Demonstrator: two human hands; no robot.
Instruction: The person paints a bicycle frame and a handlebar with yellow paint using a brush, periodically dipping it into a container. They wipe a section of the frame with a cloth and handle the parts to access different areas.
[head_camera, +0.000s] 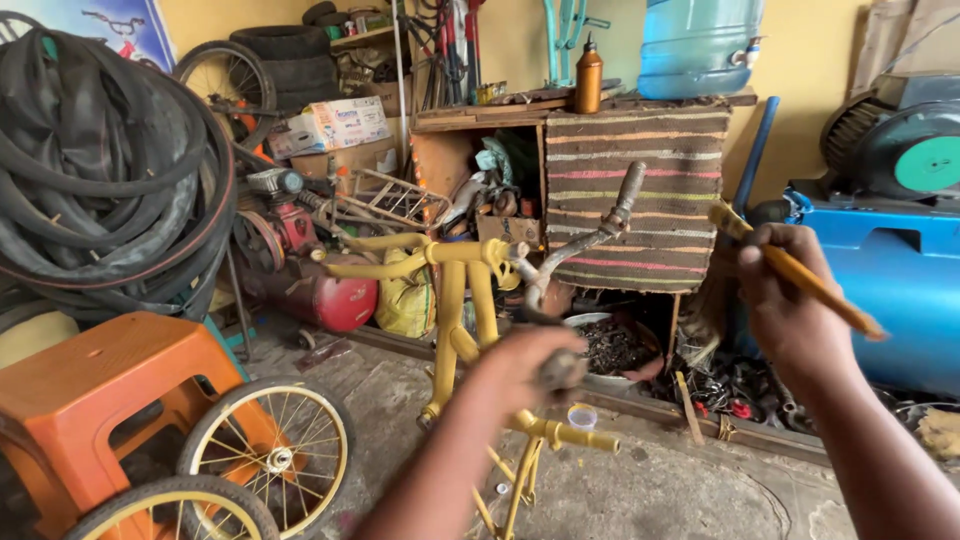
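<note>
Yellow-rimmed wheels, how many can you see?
2. One small wheel stands beside the orange stool; another wheel sits lower, cut off by the picture's bottom edge. More may hide in the clutter.

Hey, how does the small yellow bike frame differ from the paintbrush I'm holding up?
The yellow bike frame stands on the floor, upside down it seems, steadied by the left hand at its grey handlebar; the paintbrush is lifted clear in the right hand. The frame is far bigger and branches into tubes; the brush is one slim stick, tilted. Both look yellow.
</note>
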